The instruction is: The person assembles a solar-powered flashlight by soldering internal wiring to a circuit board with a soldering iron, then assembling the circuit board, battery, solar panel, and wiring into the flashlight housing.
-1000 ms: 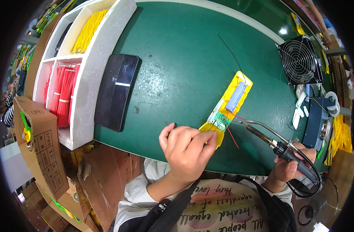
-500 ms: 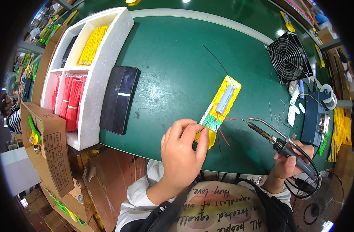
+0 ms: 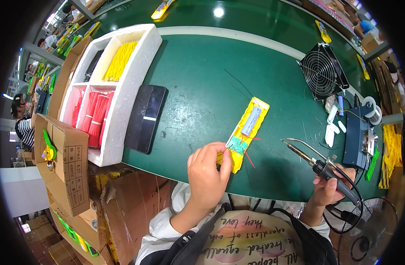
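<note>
A yellow plastic housing [image 3: 236,164] lies slantwise on the green bench, with a blue-grey cylindrical battery cell [image 3: 251,120] and a green circuit board [image 3: 236,144] in it. Red wires stick out beside the board, and a thin dark wire [image 3: 238,83] extends from the far end. My left hand [image 3: 207,172] is closed in a pinch at the board's left edge; what the fingertips grip is hidden. My right hand [image 3: 328,187] is wrapped round a soldering iron [image 3: 322,168] with a curved metal tube alongside. Its tip points left, apart from the board.
At the left stand a white foam box [image 3: 112,99] of red, yellow and black wires and a dark phone [image 3: 146,119]. To the right are a black fan [image 3: 322,73], white pieces [image 3: 330,128], a blue soldering unit [image 3: 355,137] and a solder spool [image 3: 374,111]. Cardboard boxes [image 3: 65,163] flank the bench.
The whole view has shifted slightly, so the bench sits lower in it. My left fingers have closed more tightly at the board's edge. The soldering iron stays in my right hand, off the board.
</note>
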The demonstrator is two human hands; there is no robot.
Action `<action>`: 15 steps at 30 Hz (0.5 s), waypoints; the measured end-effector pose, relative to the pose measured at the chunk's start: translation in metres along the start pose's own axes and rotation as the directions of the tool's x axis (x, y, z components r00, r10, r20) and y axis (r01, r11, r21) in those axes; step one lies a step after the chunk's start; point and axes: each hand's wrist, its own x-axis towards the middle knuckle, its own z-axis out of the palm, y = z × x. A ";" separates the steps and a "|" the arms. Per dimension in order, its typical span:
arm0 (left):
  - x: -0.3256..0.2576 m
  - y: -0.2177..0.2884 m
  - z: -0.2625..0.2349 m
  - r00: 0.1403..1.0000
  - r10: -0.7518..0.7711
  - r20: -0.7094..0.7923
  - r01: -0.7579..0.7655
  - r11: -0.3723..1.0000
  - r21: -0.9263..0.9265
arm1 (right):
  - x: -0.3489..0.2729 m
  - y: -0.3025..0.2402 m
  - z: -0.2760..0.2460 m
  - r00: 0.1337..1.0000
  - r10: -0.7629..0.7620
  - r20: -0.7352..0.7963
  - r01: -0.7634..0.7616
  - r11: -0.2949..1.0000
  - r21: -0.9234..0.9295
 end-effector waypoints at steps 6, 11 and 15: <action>0.014 0.005 -0.008 0.988 -0.095 0.118 0.104 0.992 -0.077 | 0.004 0.005 -0.016 0.996 -0.058 -0.064 0.057 0.998 -0.011; 0.045 0.026 -0.006 0.915 -0.133 0.381 0.057 0.977 0.203 | -0.002 0.010 -0.025 0.993 -0.012 -0.116 0.010 1.000 -0.020; 0.052 0.036 -0.002 0.904 -0.023 0.426 -0.122 0.943 0.310 | -0.006 0.006 -0.031 0.991 -0.011 -0.132 0.008 1.000 -0.019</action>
